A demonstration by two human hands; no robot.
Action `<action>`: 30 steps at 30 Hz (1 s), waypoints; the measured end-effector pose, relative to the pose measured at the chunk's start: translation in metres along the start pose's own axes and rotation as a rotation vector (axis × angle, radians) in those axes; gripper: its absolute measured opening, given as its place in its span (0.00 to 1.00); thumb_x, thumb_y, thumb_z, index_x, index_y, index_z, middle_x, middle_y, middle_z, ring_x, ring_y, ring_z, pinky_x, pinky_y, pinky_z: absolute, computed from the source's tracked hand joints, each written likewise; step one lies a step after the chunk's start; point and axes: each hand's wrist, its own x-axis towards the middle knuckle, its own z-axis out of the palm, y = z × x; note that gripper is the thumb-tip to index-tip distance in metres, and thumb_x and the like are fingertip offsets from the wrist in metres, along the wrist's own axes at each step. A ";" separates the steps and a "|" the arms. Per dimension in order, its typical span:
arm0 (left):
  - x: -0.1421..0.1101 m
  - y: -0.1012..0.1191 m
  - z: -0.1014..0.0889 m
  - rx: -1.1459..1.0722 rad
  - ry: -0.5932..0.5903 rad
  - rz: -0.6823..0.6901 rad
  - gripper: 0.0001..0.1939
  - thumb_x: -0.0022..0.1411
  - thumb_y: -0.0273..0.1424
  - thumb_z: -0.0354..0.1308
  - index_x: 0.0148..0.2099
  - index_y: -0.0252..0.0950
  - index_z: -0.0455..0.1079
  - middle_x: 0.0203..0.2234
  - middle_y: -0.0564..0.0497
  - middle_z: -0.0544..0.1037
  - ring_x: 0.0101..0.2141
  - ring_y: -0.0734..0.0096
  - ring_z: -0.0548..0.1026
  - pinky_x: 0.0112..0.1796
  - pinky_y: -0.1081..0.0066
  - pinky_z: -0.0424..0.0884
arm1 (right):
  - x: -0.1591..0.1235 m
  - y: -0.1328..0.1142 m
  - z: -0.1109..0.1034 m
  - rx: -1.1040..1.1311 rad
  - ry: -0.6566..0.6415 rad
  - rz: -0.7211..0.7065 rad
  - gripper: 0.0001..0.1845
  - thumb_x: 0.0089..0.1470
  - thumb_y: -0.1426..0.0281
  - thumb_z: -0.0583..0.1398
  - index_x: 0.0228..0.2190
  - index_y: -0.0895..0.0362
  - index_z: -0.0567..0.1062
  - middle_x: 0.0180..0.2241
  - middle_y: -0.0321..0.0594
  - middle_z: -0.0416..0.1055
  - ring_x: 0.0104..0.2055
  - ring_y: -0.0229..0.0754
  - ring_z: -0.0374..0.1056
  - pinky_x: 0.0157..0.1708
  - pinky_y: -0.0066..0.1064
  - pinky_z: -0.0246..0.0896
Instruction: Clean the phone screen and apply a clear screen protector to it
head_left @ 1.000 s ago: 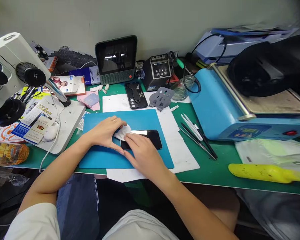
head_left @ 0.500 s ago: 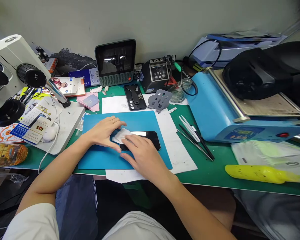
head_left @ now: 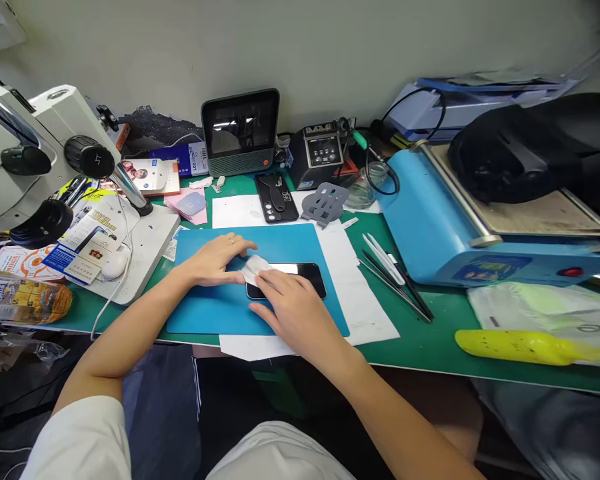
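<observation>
A smartphone (head_left: pixel 310 272) with a black screen lies on the blue mat (head_left: pixel 200 313). Over its left part rests my right hand (head_left: pixel 295 307), fingers pressing a crumpled white wipe (head_left: pixel 253 268) onto the glass. The palm covers the lower middle of the phone. At the phone's left end is my left hand (head_left: pixel 220 261), thumb and fingers spread apart around the wipe's left side. Its thumb tip comes close to the phone's corner; whether it touches cannot be made out.
A microscope (head_left: pixel 90 157) stands left, near a bottle (head_left: pixel 25 298). Behind the mat are a phone case (head_left: pixel 277 198), a grey bracket (head_left: pixel 325 203) and a screen device (head_left: pixel 240 127). Tweezers (head_left: pixel 395 290), a blue machine (head_left: pixel 425 220) and a yellow-handled tool (head_left: pixel 515 347) lie right.
The wipe has shifted slightly right over the phone under my right fingers. My left thumb has moved up along the phone's left end. The whole view has shifted a little.
</observation>
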 end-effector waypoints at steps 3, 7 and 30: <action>0.000 0.001 0.000 0.000 0.027 0.000 0.59 0.58 0.76 0.29 0.62 0.32 0.69 0.42 0.40 0.76 0.40 0.54 0.70 0.44 0.58 0.65 | 0.021 -0.005 0.000 0.005 -0.064 0.009 0.20 0.68 0.62 0.60 0.55 0.62 0.75 0.55 0.53 0.78 0.59 0.54 0.72 0.55 0.46 0.66; -0.001 0.003 0.000 -0.009 0.033 0.018 0.58 0.60 0.74 0.27 0.62 0.31 0.69 0.43 0.40 0.76 0.40 0.54 0.70 0.45 0.57 0.65 | 0.010 -0.013 -0.001 -0.017 -0.050 0.023 0.21 0.68 0.63 0.62 0.55 0.65 0.75 0.53 0.55 0.78 0.56 0.55 0.73 0.53 0.46 0.68; 0.000 -0.001 0.000 -0.010 0.101 -0.011 0.50 0.69 0.67 0.25 0.61 0.34 0.70 0.42 0.42 0.77 0.42 0.56 0.71 0.47 0.58 0.66 | 0.010 0.005 0.005 0.004 -0.064 0.020 0.37 0.68 0.50 0.56 0.63 0.68 0.70 0.64 0.59 0.70 0.69 0.60 0.63 0.65 0.52 0.62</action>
